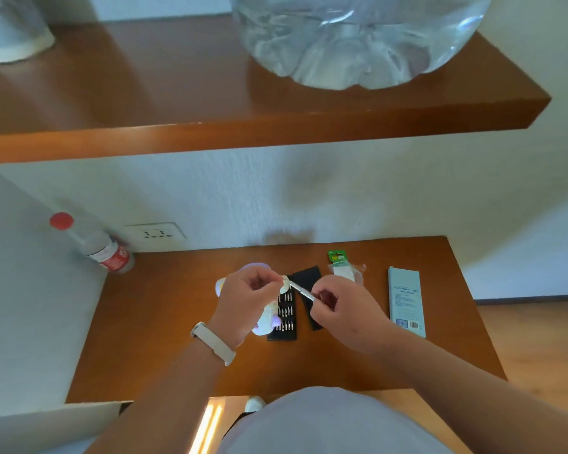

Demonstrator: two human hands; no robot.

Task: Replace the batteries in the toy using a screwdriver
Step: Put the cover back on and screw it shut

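A white and purple toy lies on the brown table, mostly hidden under my left hand. That hand pinches a small pale piece, too small to identify, above the toy. My right hand grips a thin silver screwdriver, and its tip meets the pale piece. A black bit case with several bits lies open between my hands, its black lid beside it. A green battery pack sits behind my right hand.
A light blue box lies at the table's right. A clear bottle with a red cap leans in the left corner by a wall socket. A brown shelf overhangs, carrying a big water jug.
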